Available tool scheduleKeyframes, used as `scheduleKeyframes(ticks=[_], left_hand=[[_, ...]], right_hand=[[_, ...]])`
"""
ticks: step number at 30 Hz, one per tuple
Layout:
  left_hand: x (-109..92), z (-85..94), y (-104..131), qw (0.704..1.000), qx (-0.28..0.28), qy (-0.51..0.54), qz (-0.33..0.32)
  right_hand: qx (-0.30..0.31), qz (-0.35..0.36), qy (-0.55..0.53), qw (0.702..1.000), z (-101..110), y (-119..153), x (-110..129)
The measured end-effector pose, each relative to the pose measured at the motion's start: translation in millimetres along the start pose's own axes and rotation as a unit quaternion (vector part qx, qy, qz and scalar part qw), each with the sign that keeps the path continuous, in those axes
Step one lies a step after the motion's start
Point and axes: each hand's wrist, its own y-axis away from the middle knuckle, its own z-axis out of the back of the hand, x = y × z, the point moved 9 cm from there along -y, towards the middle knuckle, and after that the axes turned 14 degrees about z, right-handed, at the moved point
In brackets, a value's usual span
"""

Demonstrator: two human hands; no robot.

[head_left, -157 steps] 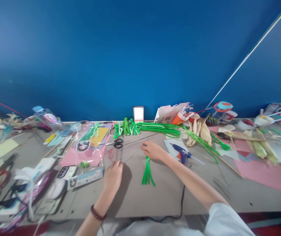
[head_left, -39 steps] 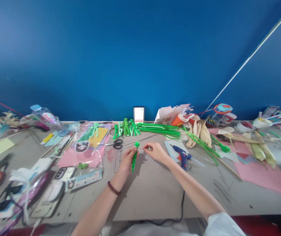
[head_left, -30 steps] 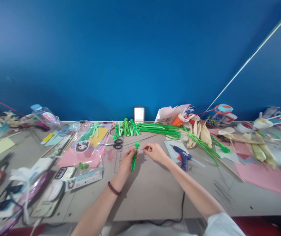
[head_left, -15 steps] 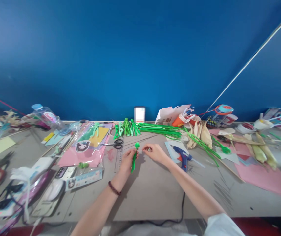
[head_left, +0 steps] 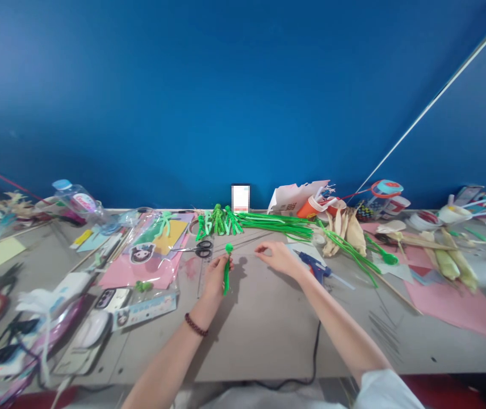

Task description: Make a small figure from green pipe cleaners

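Observation:
My left hand [head_left: 216, 274] pinches a green pipe-cleaner piece [head_left: 226, 279], held upright with a round ball at its top and strands hanging below. Across a gap to its right, my right hand [head_left: 277, 257] hovers over the table with fingers loosely apart, and I see nothing in them. Beyond both hands, several green pipe-cleaner figures [head_left: 218, 220] stand in a row beside a bundle of long green pipe cleaners [head_left: 277, 224]. Black-handled scissors [head_left: 203, 248] lie to the left of my left hand.
A blue glue gun [head_left: 317, 267] lies right beside my right forearm. A phone [head_left: 241, 199] stands against the blue wall. Pink paper [head_left: 117, 277], a clear bottle [head_left: 79, 199] and a pale phone [head_left: 82, 346] are on the left; dried husks [head_left: 353, 228] and orange cups [head_left: 309, 207] on the right.
My left hand has moved slightly left with the pipe-cleaner piece. My right hand has drawn away to the right and a little farther off, its fingers straighter; the gap between the hands is wider.

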Motion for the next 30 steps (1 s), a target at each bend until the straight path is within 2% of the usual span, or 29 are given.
scheduleKeyframes(ticks=[10, 17, 24, 27, 30], left_hand=[[3, 1.0, -4, 1.000, 0.021, 0.015, 0.004], [6, 2.7, -6, 0.999, 0.014, 0.022, 0.022], [5, 3.9, -7, 1.000, 0.005, 0.013, 0.008], [3, 3.2, -5, 1.000, 0.005, 0.003, -0.008], [-3, 2.2, -1, 1.000, 0.008, -0.007, -0.024]], right_hand=[[0.023, -0.002, 0.027, 0.999, -5, -2, -1], [0.027, 0.003, 0.029, 0.999, -11, -1, -4], [0.033, 0.004, 0.026, 0.999, -15, -1, -7], [0.017, 0.015, 0.017, 1.000, -13, -1, -5], [-0.034, 0.051, 0.007, 0.998, -2, -1, 6]])
